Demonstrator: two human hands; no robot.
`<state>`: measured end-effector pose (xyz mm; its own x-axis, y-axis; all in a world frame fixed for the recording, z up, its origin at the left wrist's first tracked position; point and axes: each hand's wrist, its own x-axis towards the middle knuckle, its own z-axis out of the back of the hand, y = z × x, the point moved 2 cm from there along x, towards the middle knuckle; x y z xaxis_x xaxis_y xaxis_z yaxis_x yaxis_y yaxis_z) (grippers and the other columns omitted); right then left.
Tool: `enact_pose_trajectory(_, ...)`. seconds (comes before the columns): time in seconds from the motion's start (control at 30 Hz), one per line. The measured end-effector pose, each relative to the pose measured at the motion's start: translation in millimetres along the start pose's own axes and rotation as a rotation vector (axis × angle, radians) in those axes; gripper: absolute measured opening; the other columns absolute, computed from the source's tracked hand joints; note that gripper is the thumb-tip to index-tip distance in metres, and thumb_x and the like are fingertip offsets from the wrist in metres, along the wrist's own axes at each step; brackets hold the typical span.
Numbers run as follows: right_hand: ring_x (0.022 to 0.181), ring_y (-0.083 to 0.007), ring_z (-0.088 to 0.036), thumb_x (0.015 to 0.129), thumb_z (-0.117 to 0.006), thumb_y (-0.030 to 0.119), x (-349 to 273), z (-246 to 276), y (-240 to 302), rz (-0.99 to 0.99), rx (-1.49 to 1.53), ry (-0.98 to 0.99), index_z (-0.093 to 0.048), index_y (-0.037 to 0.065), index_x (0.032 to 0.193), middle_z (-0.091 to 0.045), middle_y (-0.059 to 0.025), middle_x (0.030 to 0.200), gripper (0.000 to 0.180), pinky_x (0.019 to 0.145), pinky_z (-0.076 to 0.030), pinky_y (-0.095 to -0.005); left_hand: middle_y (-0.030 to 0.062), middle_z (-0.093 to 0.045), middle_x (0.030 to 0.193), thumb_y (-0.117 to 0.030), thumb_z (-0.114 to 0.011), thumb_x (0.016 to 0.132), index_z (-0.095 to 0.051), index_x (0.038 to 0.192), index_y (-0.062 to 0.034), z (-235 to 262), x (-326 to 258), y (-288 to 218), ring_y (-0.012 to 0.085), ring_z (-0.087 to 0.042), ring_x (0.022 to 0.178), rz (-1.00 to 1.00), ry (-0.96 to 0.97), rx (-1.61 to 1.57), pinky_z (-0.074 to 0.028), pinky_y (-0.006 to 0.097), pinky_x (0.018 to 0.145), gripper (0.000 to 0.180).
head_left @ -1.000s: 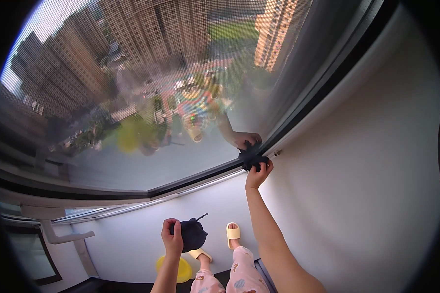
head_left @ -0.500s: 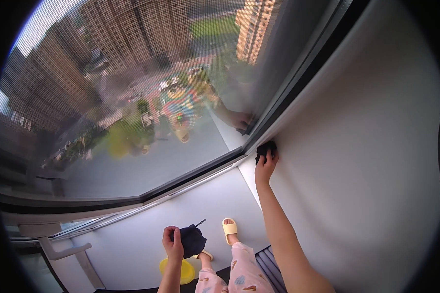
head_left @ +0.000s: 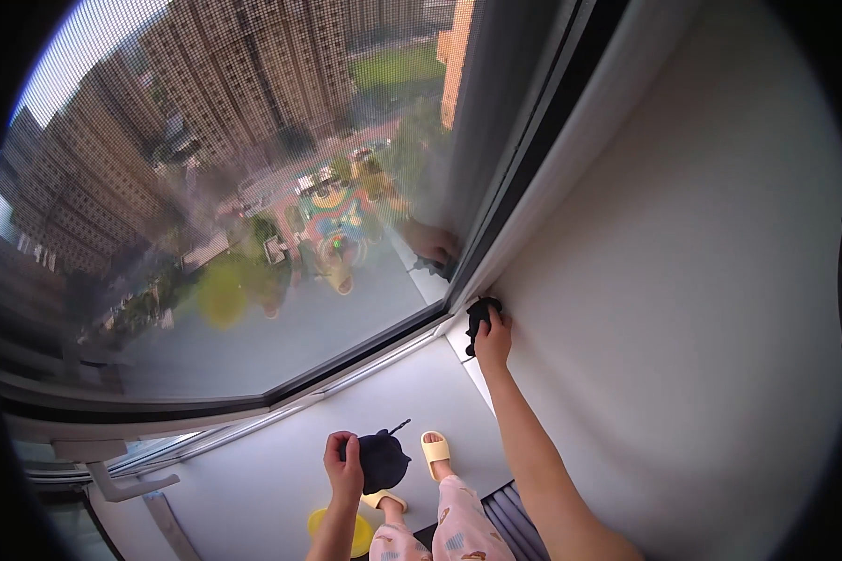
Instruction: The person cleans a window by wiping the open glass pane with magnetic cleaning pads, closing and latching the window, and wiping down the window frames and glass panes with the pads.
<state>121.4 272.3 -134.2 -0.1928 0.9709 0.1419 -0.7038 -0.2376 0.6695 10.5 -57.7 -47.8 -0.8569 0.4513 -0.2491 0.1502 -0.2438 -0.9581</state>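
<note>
Black cloth (head_left: 478,325), bunched up, is in the right hand (head_left: 494,338), right of centre, just beside the near corner of the window (head_left: 281,280), where the dark window frame (head_left: 351,363) meets the pale wall (head_left: 683,299) on the right. The right hand's fingers are curled over the cloth, closed on it, with part of it showing on the left side of the grip; whether the cloth presses on the surface there, I cannot tell. A faint reflection of the hand shows in the glass, a little farther off and to the left.

The left hand (head_left: 343,463) is nearer, left of the legs and well apart from the window frame. Its thumb and fingers are closed on the left edge of a dark rounded piece (head_left: 384,465), which has a thin cord (head_left: 399,425) sticking out at its far right.

Near and below that hand, a yellow round object (head_left: 361,536) is partly hidden by the left forearm. Two cream slippers (head_left: 436,452) and pink patterned trousers (head_left: 463,524) show between the forearms, with a grey ribbed item (head_left: 515,522) just right of the legs. At near left is a pale window handle (head_left: 131,486). Tall buildings (head_left: 243,75) stand far beyond the glass.
</note>
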Motion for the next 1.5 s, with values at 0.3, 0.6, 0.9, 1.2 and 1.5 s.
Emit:
enact_pose_trajectory(0.3,0.106,-0.0201,-0.053,0.084,-0.054,0.005,-26,78,71,-0.387,1.004,0.178,-0.055,-0.002,0.119,-0.057,-0.0109,0.116,0.036,0.095,-0.038,-0.0283,0.0013,-0.055,0.08,-0.012,-0.055,0.088,-0.055,0.088,-0.0019,-24,-6,-30,0.009,-0.049,0.075,0.009,0.05,-0.122,-0.041,0.023,0.071,0.01)
enact_pose_trajectory(0.6,0.112,-0.0243,-0.052,0.094,-0.043,0.041,-80,150,103,-0.467,1.976,0.876,-0.033,0.007,0.137,-0.048,-0.015,0.127,0.056,0.095,-0.045,-0.0353,0.0057,-0.049,0.108,-0.009,-0.045,0.094,-0.038,0.124,-0.006,-150,-28,-128,0.0114,-0.05,0.096,0.116,0.668,-0.604,-0.043,0.024,0.082,0.031)
enact_pose_trajectory(0.9,0.118,-0.0239,-0.049,0.061,-0.068,0.013,-104,217,127,-0.164,1.284,0.854,-0.025,0.006,0.142,-0.045,-0.0143,0.131,0.092,0.1,-0.04,-0.035,0.0124,-0.063,0.095,-0.025,-0.065,0.082,-0.058,0.107,-0.0094,-130,-7,-186,0.022,-0.063,0.085,-0.292,0.543,0.169,-0.05,0.03,0.074,0.031)
enact_pose_trajectory(1.2,0.123,-0.0335,-0.042,0.064,-0.048,-0.004,-101,264,95,-0.504,1.836,0.578,-0.029,0.013,0.14,-0.034,-0.0133,0.139,0.08,0.098,-0.039,-0.0557,0.0167,-0.05,0.115,-0.001,-0.064,0.077,-0.057,0.11,-0.005,-198,-10,-303,0.0331,-0.058,0.095,-0.849,0.126,-0.067,-0.049,0.035,0.08,0.034)
enact_pose_trajectory(1.5,0.115,-0.0366,-0.048,0.067,-0.05,-0.005,-141,239,48,-0.8,1.74,0.871,-0.039,0.002,0.129,-0.045,-0.0177,0.127,0.064,0.099,-0.04,-0.0496,0.0286,-0.046,0.12,0.011,-0.05,0.077,-0.048,0.126,-0.0003,-317,4,-339,0.0439,-0.053,0.1,-1.121,-0.098,0.072,-0.048,0.039,0.084,0.05)
